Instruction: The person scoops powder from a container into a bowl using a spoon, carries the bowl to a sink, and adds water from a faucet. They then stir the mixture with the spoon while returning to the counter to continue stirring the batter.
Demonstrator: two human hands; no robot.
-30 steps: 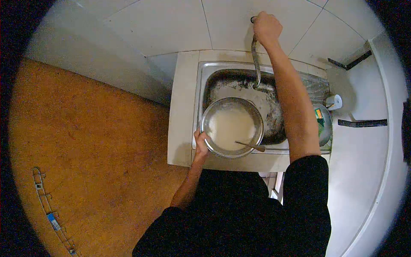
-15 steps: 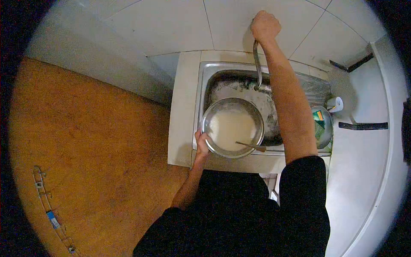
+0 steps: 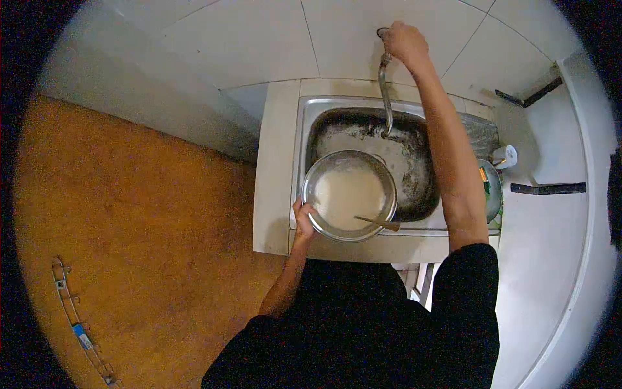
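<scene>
— Start with the right hand. What is it doing?

— It is stretched far forward, up at the wall end of the tap, fingers curled shut around the tap's head. I cannot make out the handle itself under the fingers.

— And the left hand?

— Closed on the near-left rim of the metal bowl, thumb over the edge, fingers hidden beneath. It is by far the nearer hand to the bowl; the right arm only passes alongside it on the right.

— Where does the bowl sit?

— Over the front edge of the sink, partly above the basin and partly above the front rim. It holds a pale, milky liquid. A spoon lies in it, its handle pointing right and slightly toward the person, resting across the rim.

— How does the tap run relative to the bowl?

— Its long axis goes from the wall toward the person. The outlet ends over the basin just beyond the bowl's far rim, not clearly above it. Whether water is running, I cannot tell.

— Anything around it?

— The sink is set in a white tiled desk. To the right stands a small white cup, with another dish just beside the forearm. Brown floor lies to the left.
</scene>
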